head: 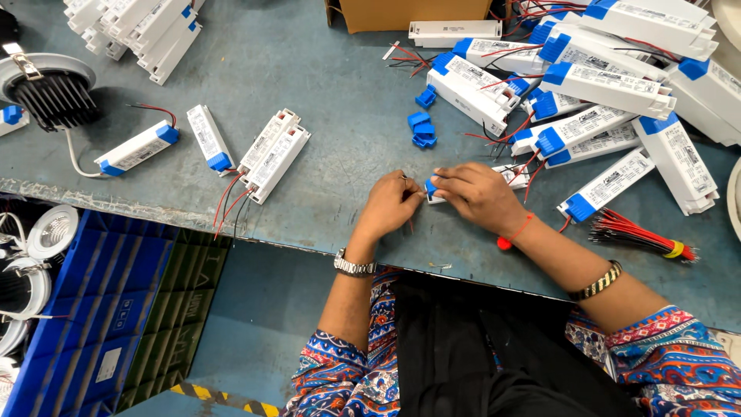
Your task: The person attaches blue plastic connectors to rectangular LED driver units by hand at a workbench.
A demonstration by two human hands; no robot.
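My right hand covers and grips a white driver box with a blue end cap lying on the grey table. My left hand pinches thin wires at the box's blue end, fingers closed on them. A silver watch sits on my left wrist, and a red thread and a gold bangle on my right arm. Most of the box is hidden under my right hand.
A heap of white driver boxes with blue caps fills the right. Loose blue caps lie ahead of my hands. A bundle of red wires lies right. More boxes, a black heatsink lamp, a cardboard box, blue crate.
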